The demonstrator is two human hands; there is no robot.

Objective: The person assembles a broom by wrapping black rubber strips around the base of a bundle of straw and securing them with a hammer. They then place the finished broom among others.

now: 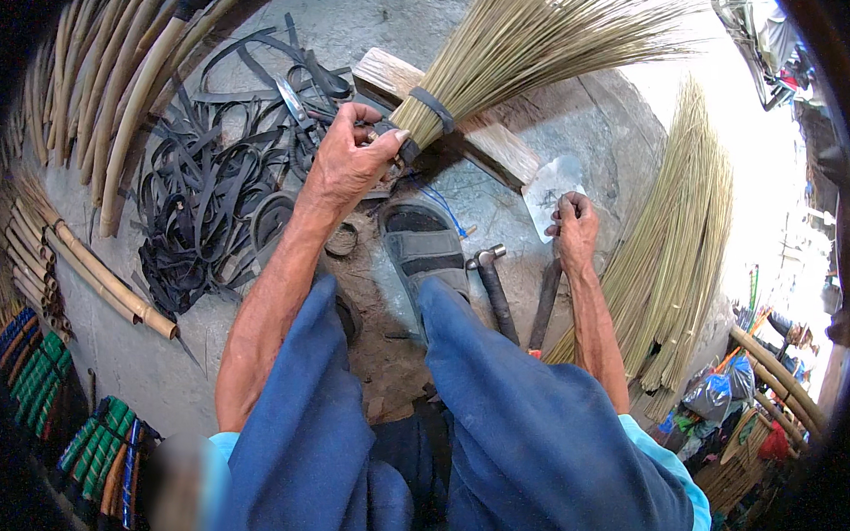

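Observation:
My left hand (351, 160) is closed round the bound end of a straw broom head (511, 52). A dark rubber band (432, 109) circles the stalks just beyond my fingers, and the bristles fan out to the upper right. Under the broom head lies a wooden block (501, 150). My right hand (573, 225) pinches the edge of a thin, pale, see-through sheet (551, 188) with a dark mark on it, beside the block's right end. Below that hand lies a dark-handled tool (545, 303), its kind unclear, next to a hammer (493, 286).
A tangle of black rubber strips (189, 199) covers the floor at left, with a shiny blade (293, 102) on it. Loose straw (677, 247) is heaped at right. Curved poles (143, 88), bamboo (117, 281) and wrapped handles (99, 445) line the left side. A small coil (342, 238) lies between my sandals (424, 247).

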